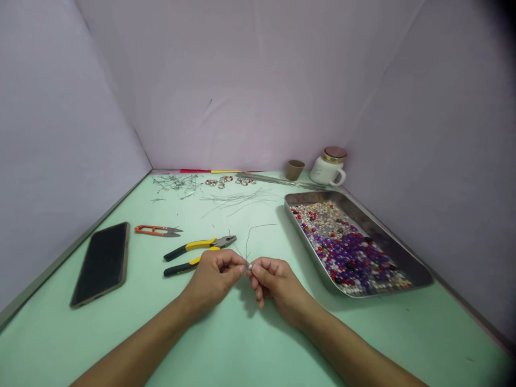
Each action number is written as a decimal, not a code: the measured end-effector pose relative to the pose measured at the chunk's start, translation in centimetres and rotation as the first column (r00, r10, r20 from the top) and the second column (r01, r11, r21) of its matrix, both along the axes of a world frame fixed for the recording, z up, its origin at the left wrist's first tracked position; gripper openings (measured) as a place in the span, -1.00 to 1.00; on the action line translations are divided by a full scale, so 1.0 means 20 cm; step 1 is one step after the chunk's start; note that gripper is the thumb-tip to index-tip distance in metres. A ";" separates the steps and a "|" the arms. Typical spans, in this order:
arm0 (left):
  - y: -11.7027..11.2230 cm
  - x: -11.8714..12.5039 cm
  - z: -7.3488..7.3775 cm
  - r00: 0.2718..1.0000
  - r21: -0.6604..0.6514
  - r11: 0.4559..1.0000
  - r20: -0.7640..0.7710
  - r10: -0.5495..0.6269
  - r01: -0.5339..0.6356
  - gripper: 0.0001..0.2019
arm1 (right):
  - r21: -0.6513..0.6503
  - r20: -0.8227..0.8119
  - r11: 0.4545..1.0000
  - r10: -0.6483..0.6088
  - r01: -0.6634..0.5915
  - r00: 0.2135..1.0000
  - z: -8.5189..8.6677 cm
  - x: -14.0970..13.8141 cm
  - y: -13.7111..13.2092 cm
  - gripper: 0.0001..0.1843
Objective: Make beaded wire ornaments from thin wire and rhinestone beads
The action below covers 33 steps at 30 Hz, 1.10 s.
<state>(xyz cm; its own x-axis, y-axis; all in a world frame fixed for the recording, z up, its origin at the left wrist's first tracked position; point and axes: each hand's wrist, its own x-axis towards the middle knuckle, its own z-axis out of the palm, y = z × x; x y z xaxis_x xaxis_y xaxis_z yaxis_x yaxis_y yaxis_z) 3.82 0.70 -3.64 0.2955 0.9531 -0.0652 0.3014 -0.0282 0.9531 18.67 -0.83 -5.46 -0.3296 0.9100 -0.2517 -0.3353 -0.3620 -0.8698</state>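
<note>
My left hand (217, 277) and my right hand (276, 282) meet over the middle of the table, thumbs and forefingers pinched close together. Between their fingertips is a thin metal wire (247, 242), its bent free end rising and running off to the right. A small pale bead (249, 266) shows at the pinch; its far side is hidden by the fingers. Just behind my left hand lie pliers (201, 244) with yellow and black handles, one handle partly covered by that hand.
A metal tray (310, 255) of mixed beads stands right. Orange thread snips (157, 231) and a phone (100, 263) lie left. Farther back are loose wires (237, 200), wire scraps (177, 183), beaded rings (245, 181), a brown cup (295, 170) and a lidded white mug (324, 171).
</note>
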 end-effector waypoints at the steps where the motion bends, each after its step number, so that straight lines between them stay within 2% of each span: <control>1: 0.00 0.00 0.00 1.000 0.018 1.000 -0.014 -0.010 0.010 -0.87 | 0.001 -0.006 1.000 -0.001 0.001 1.000 0.00 0.00 0.00 -0.71; 8: 0.01 -0.02 0.00 0.984 0.170 0.984 -0.175 -0.021 0.051 -0.86 | 0.018 0.008 1.000 -0.015 0.015 1.000 -0.01 -0.01 -0.01 -0.70; 15: 0.01 -0.04 0.00 0.972 0.298 0.947 -0.229 -0.053 0.122 -0.84 | 0.023 0.054 1.000 -0.019 0.018 0.998 -0.01 -0.02 -0.01 -0.69; 22: 0.01 -0.05 0.00 0.956 0.464 0.857 -0.277 -0.101 0.225 -0.81 | 0.034 0.070 0.999 -0.005 0.003 0.998 -0.01 -0.02 -0.01 -0.68; 27: 0.00 -0.05 0.00 0.937 0.504 0.822 -0.336 -0.096 0.264 -0.81 | 0.028 0.096 1.000 -0.002 -0.001 0.995 -0.01 -0.02 -0.01 -0.66; 33: -0.01 -0.06 0.01 0.907 0.503 0.804 -0.409 -0.101 0.317 -0.79 | 0.089 0.182 0.995 0.021 -0.038 0.983 -0.02 -0.03 -0.03 -0.62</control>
